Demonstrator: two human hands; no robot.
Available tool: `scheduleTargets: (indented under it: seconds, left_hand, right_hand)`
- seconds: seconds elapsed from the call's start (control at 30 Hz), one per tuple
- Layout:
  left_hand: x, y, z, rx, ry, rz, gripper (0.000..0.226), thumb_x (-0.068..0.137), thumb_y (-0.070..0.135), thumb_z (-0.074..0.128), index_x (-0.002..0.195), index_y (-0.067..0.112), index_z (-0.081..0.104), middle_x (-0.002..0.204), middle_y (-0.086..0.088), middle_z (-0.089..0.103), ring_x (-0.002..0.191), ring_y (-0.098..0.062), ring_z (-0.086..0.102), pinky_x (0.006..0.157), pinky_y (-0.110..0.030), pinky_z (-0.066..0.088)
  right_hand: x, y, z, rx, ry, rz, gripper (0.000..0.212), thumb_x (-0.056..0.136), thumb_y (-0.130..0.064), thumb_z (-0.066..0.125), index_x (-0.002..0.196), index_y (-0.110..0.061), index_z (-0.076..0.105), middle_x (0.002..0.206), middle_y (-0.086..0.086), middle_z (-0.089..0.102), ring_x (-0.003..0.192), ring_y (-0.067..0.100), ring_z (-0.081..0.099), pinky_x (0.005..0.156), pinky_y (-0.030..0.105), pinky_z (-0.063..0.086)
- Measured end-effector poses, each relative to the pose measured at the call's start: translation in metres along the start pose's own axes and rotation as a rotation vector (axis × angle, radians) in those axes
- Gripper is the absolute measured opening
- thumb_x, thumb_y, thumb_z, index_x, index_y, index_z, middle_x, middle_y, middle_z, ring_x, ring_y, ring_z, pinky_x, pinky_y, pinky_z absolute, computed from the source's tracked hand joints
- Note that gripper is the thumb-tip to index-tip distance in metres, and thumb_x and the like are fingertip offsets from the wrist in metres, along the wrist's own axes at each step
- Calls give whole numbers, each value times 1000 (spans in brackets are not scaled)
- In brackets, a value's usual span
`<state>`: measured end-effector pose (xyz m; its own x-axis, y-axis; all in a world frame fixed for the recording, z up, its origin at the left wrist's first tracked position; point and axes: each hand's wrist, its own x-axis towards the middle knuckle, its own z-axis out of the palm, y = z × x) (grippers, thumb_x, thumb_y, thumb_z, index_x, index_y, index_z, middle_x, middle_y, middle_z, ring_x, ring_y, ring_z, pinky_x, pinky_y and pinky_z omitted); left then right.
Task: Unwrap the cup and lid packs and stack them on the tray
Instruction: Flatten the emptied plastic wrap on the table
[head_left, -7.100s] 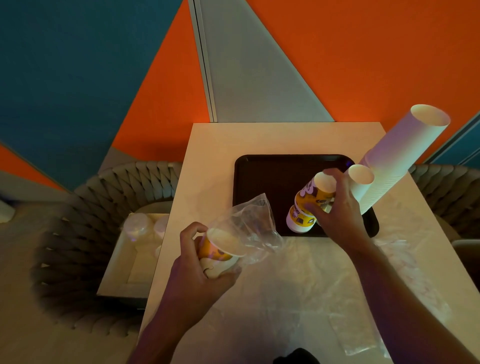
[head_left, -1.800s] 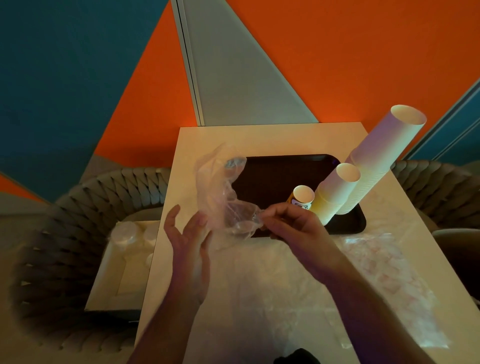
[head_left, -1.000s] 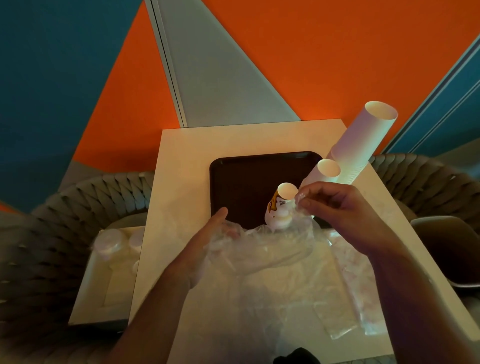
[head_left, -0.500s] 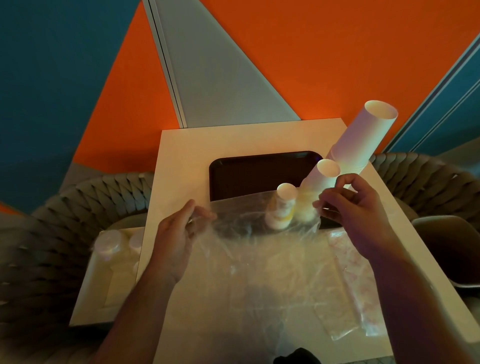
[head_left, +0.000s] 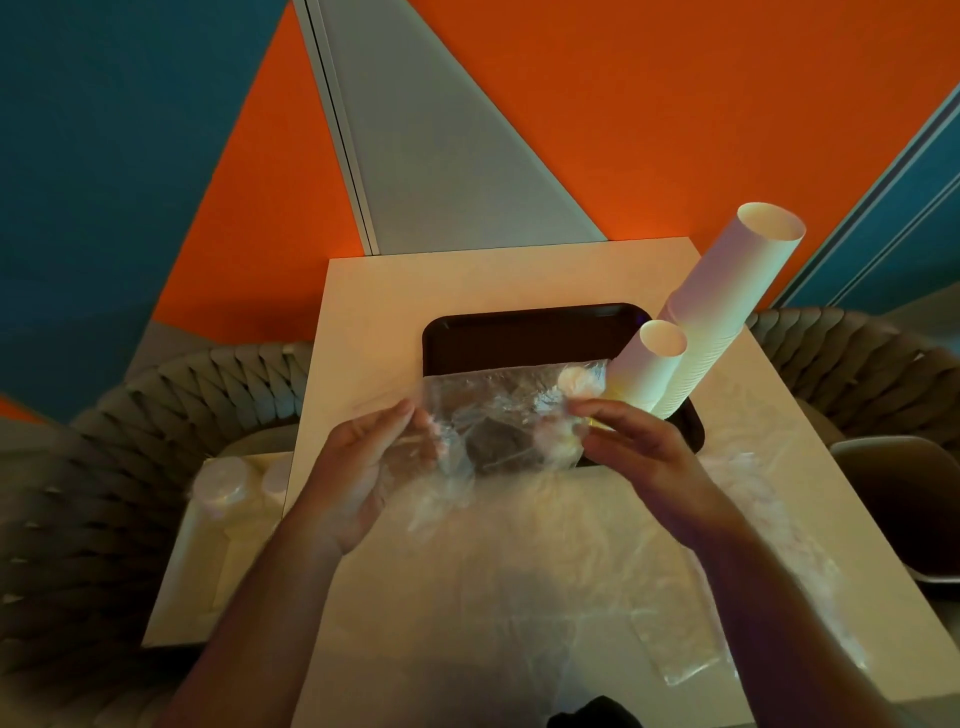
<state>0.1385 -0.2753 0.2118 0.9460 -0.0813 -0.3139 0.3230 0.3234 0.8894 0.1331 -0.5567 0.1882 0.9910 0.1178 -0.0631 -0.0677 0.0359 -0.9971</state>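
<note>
Pale table (head_left: 363, 322) against an orange wall: nearest, spent plastic wraps (head_left: 571, 561) lie flat. Above them, left hand (head_left: 358, 467) and right hand (head_left: 639, 447) pinch an emptied clear wrapper (head_left: 498, 421) with closed fingers, apparently to fold it. Beyond, unwrapped cup stacks (head_left: 722, 306) stand on the dark tray (head_left: 519, 332).

Orange-and-teal wall (head_left: 623, 114), woven chairs (head_left: 156, 415)
</note>
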Motion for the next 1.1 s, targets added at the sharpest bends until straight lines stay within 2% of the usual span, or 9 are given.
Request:
scheduleTargets:
  seconds: [0.17, 0.27, 0.4, 0.53, 0.67, 0.77, 0.87, 0.93, 1.1]
  left_hand:
    - [1, 6, -9, -3, -22, -83, 28, 90, 33, 60, 73, 14, 73, 79, -8, 70, 69, -16, 70, 62, -27, 58]
    - [0, 7, -16, 36, 29, -97, 35, 89, 43, 59, 89, 11, 73, 90, -10, 72, 80, -23, 71, 71, -35, 55]
    - [-8, 5, -21, 187, -58, -66, 54, 71, 52, 83, 104, 11, 72, 107, -10, 73, 92, -29, 71, 74, -34, 58]
    - [-10, -3, -24, 199, 72, 7, 14, 88, 17, 66, 89, 6, 74, 89, -12, 73, 78, -22, 69, 69, -26, 59]
    - [-7, -3, -35, 169, 156, 59, 16, 96, 12, 58, 91, 6, 71, 88, -9, 71, 79, -19, 69, 69, -24, 57]
    - [-7, -1, -35, 171, 112, 83, 16, 88, 20, 63, 90, 7, 72, 90, -10, 71, 80, -21, 69, 70, -25, 57]
    - [-7, -1, -32, 205, 76, 93, 18, 83, 25, 64, 84, 11, 75, 89, -8, 71, 80, -20, 69, 71, -25, 57]
    - [-7, -2, -32, 202, 74, 95, 18, 83, 25, 64, 85, 10, 74, 89, -8, 71, 81, -21, 69, 72, -26, 57]
    - [-9, -2, -40, 202, 99, 108, 18, 87, 21, 63, 89, 6, 72, 89, -8, 71, 80, -20, 69, 76, -31, 56]
  right_hand:
    - [3, 6, 14, 39, -28, 30, 39, 85, 4, 69, 122, -10, 68, 127, 3, 71, 110, 19, 68, 88, 25, 55]
    - [4, 5, 13, 24, -28, 60, 51, 85, 10, 71, 128, -19, 67, 113, 10, 75, 94, 24, 70, 87, 32, 59]
    - [3, -3, 5, -35, -96, 83, 70, 81, 14, 73, 137, -27, 60, 89, 7, 70, 71, 19, 62, 72, 29, 58]
    - [5, -16, -4, -100, -193, 114, 90, 76, 18, 75, 146, -33, 50, 135, -19, 61, 68, 19, 62, 66, 31, 58]
    - [4, -23, -19, -152, -283, 150, 100, 73, 18, 78, 147, -42, 48, 146, -24, 48, 70, 22, 60, 68, 33, 58]
    - [4, -22, -18, -91, -247, 123, 80, 78, 4, 79, 143, -35, 55, 138, -10, 59, 79, 23, 60, 80, 29, 56]
    - [7, -16, -3, 36, -102, 81, 48, 76, -16, 79, 122, -25, 72, 127, 3, 70, 98, 22, 70, 91, 39, 57]
    - [8, -12, 5, 39, -36, 67, 37, 77, -8, 79, 110, -24, 77, 121, 9, 72, 93, 20, 73, 88, 38, 58]
    - [5, -12, 2, 26, -68, 85, 53, 83, 10, 71, 129, -17, 67, 131, 1, 68, 81, 12, 70, 74, 28, 58]
